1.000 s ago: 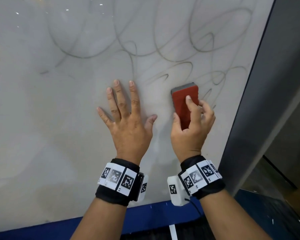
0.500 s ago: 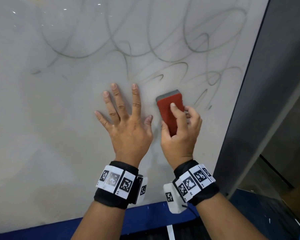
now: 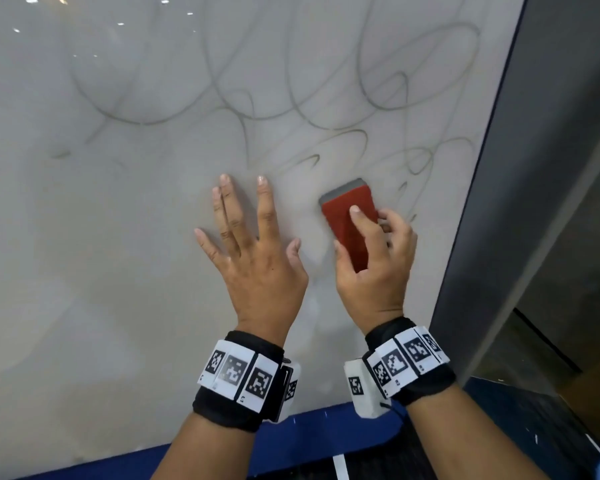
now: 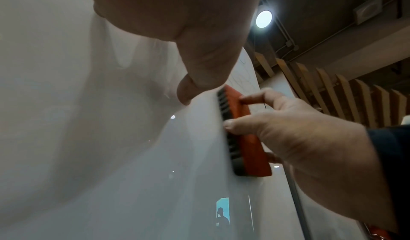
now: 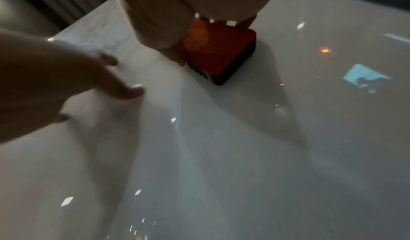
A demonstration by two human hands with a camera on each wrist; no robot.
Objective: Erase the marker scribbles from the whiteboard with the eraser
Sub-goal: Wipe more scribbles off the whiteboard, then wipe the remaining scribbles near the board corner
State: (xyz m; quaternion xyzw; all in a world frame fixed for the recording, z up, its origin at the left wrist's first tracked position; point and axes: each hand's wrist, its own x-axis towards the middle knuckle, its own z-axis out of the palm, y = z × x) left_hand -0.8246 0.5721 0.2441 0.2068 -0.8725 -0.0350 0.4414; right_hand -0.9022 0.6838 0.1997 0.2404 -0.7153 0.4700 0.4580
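A red eraser (image 3: 349, 216) with a dark felt pad lies flat against the whiteboard (image 3: 118, 271), and my right hand (image 3: 374, 268) grips it, thumb on one long side, index finger along its back. The left wrist view shows the eraser (image 4: 244, 133) edge-on, felt against the board. Grey looping scribbles (image 3: 291, 109) cover the board above both hands; a few strokes (image 3: 420, 161) sit just up and right of the eraser. My left hand (image 3: 253, 251) presses flat on the board beside the eraser, fingers straight. In the right wrist view the eraser (image 5: 217, 51) shows under my palm.
The whiteboard's dark right frame (image 3: 499, 168) runs close to the right of the eraser. A blue ledge (image 3: 319, 434) runs along the board's bottom edge. The board's lower left area is wiped and bare.
My right hand slid the eraser left and down toward my left hand, then back slightly right. My left hand stayed on the board, its fingers drawn closer together.
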